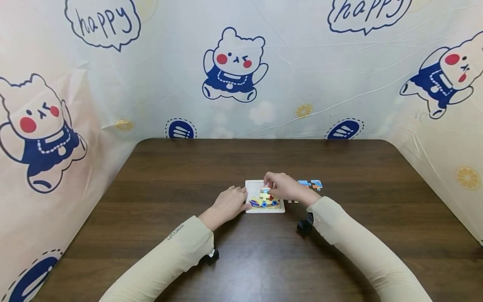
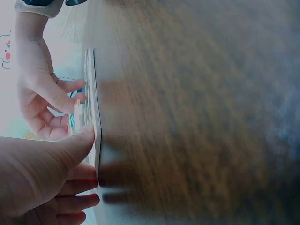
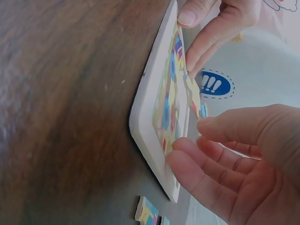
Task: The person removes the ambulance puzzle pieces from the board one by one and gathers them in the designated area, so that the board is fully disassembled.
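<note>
A small jigsaw board (image 1: 247, 211) with a white frame lies on the table, partly filled with a colourful vehicle picture. My left hand (image 1: 231, 201) rests at its left edge, fingers fairly straight and thumb on the frame, as the left wrist view shows. Over the board, my right hand (image 1: 284, 186) pinches a puzzle piece (image 3: 193, 93), pale yellow with blue stripes, between thumb and fingers. The piece stands tilted up from the picture. In the right wrist view the right thumb (image 3: 220, 125) covers part of it.
Several loose puzzle pieces (image 1: 316, 184) lie right of the board, some partly hidden behind the right hand and wrist. Brown wooden table (image 1: 241, 256) surrounds the board. A printed cloth (image 1: 286, 75) with bears hangs behind it.
</note>
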Demonstrator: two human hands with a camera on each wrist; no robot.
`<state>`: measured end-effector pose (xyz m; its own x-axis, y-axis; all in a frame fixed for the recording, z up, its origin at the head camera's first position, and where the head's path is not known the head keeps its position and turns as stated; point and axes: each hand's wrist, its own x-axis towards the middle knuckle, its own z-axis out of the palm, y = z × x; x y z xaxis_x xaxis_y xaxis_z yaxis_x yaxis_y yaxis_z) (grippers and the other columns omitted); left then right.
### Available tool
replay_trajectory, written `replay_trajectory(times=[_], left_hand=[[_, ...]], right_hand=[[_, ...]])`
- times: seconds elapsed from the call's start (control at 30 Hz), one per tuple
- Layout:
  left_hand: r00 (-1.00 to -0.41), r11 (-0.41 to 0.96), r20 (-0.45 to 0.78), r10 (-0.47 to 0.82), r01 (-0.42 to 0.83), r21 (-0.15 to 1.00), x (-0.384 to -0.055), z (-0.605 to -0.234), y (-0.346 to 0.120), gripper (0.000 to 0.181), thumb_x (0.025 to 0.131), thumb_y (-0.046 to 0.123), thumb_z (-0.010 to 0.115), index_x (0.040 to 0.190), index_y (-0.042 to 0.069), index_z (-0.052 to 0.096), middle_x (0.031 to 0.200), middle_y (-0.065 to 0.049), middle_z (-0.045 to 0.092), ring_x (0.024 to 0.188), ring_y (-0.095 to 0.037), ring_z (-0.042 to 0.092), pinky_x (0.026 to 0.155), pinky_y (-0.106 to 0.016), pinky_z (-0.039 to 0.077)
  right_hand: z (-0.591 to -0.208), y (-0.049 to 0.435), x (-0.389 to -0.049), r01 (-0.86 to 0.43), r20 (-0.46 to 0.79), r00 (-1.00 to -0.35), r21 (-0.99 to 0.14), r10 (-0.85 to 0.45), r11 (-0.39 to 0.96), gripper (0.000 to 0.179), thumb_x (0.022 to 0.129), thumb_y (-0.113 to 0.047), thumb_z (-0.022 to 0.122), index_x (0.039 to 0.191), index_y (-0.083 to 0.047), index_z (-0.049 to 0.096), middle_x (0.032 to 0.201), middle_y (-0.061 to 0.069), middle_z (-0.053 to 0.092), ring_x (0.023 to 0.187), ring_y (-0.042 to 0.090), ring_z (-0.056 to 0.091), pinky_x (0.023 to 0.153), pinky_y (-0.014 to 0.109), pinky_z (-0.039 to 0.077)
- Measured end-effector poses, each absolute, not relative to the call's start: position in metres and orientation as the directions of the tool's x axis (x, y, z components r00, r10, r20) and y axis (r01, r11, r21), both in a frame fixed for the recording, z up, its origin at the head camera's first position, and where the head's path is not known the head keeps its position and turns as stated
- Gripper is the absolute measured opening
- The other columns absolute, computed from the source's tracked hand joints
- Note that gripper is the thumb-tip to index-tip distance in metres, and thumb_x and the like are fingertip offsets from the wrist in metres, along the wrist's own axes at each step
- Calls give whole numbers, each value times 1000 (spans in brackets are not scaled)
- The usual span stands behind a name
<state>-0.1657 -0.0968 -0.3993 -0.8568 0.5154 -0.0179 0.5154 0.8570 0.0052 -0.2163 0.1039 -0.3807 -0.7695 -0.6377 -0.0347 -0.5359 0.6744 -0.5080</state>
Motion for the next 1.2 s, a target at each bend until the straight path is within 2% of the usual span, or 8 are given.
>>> replay_trajectory(times=[0.27,0.63,0.97,1.2], left_hand=[[-850,850,-1,527,527,3,-164,-398,-97,40,89,35,60,106,-2,63,123,-13,56,115,-28,50,101,-39,34],[-839,839,15,543,543,-7,-163,-398,-97,35,88,35,61,95,1,63,122,-13,57,114,-27,51,99,-39,35],[-840,840,7,542,542,2,-163,-399,-97,37,89,33,61,104,-1,63,124,-13,56,116,-27,50,100,-40,34],[-842,842,9,539,539,5,-163,-398,-97,34,88,34,61,96,1,63,123,-13,56,115,-28,50,100,-40,35]], right_hand=[[-378,114,-216,-552,14,-771,-513,-637,657,19,82,0,66,97,-5,55,80,1,56,71,16,56,62,29,48],[-370,133,-218,-549,77,-788,-536,-611,641,16,81,1,65,93,-5,57,76,0,55,68,15,50,61,29,44],[-367,153,-218,-541,91,-798,-544,-596,641,17,79,4,65,93,-4,59,76,1,57,70,16,52,62,30,46],[-367,170,-218,-523,82,-808,-557,-584,645,17,80,2,66,93,-6,59,77,0,56,70,17,51,62,30,46]])
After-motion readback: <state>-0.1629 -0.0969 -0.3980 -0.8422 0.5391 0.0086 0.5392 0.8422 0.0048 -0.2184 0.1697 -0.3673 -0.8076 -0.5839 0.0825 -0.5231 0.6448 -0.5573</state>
